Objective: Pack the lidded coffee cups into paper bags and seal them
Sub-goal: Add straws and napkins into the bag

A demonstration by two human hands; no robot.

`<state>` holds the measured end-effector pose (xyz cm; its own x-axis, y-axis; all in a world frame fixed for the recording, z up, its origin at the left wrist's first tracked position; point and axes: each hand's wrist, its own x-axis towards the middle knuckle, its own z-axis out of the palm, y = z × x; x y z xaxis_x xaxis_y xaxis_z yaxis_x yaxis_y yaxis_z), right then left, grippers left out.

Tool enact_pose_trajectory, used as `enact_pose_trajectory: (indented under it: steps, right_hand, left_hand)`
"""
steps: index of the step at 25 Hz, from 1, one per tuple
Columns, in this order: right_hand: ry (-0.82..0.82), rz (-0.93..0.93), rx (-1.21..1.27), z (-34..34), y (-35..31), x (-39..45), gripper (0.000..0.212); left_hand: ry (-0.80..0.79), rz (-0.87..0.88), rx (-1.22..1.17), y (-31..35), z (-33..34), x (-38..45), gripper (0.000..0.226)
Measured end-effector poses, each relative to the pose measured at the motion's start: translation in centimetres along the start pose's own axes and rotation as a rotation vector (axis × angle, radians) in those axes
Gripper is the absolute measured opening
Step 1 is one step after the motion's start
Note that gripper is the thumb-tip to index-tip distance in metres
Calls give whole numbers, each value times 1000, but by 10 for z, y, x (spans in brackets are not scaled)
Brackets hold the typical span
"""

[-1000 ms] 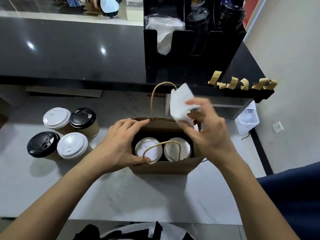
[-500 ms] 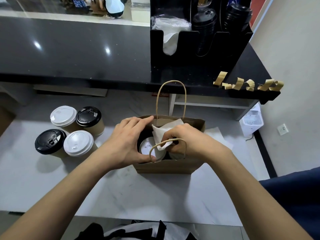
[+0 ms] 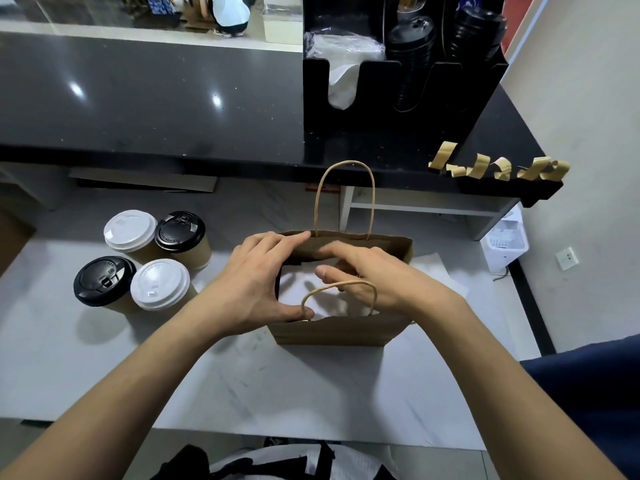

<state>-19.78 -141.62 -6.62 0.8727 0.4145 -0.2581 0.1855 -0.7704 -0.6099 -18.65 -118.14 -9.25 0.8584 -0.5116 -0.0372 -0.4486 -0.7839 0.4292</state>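
A brown paper bag (image 3: pixel 339 332) with twine handles stands open at the middle of the white table (image 3: pixel 277 382). A white napkin (image 3: pixel 298 285) lies inside it and covers the cups below. My left hand (image 3: pixel 252 282) holds the bag's left side, thumb on the front rim and fingers on the back rim. My right hand (image 3: pixel 377 278) hovers over the bag's mouth with relaxed fingers just above the napkin, holding nothing. Several lidded cups stand to the left: white lids (image 3: pixel 130 230) (image 3: pixel 160 284) and black lids (image 3: pixel 180 232) (image 3: pixel 104 280).
A black counter (image 3: pixel 138 98) runs along the back, carrying a black organizer (image 3: pixel 398 133) with napkins and stacked lids. Curled brown tape strips (image 3: pixel 498 168) stick to the counter's right edge. A white paper sheet (image 3: pixel 436 271) lies right of the bag. A wall stands on the right.
My right hand brought the white napkin down into the bag, laid it over the cups and let go. My left hand stayed on the bag's left side.
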Motion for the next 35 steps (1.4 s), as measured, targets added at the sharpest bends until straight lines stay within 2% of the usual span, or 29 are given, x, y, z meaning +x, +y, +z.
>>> enact_pose_trajectory:
  steps: [3,5,10,14,18,21,24,28,35]
  right_hand:
    - [-2,35,-25,3,1,-2,35]
    - [63,24,13,2,2,-6,29]
    - [450,-70,170,-7,13,-27,16]
    - [690,-108,98,-10,32,-41,11]
    - [797,-24,144,-5,48,-53,4]
    - [820,101,196,2,56,-60,11]
    - [747,174,176,10,64,-61,25]
    - [665,150,207,17,67,-60,33]
    - [600,124,202,17,66,-61,41]
  left_hand:
    - [13,6,-3,2,-2,-1,104]
    - [46,13,-26,4,-3,-3,89]
    - [136,64,-69,-2,-5,-11,49]
    - [216,55,-126,-5,-7,-17,44]
    - [292,2,-199,-6,-8,-26,47]
    - [273,-90,-224,-9,-6,-33,51]
    - [162,-141,-235,-6,-1,-38,58]
    - [124,-51,-217,-7,2,-39,65]
    - [70,12,-291,-18,-6,-30,50]
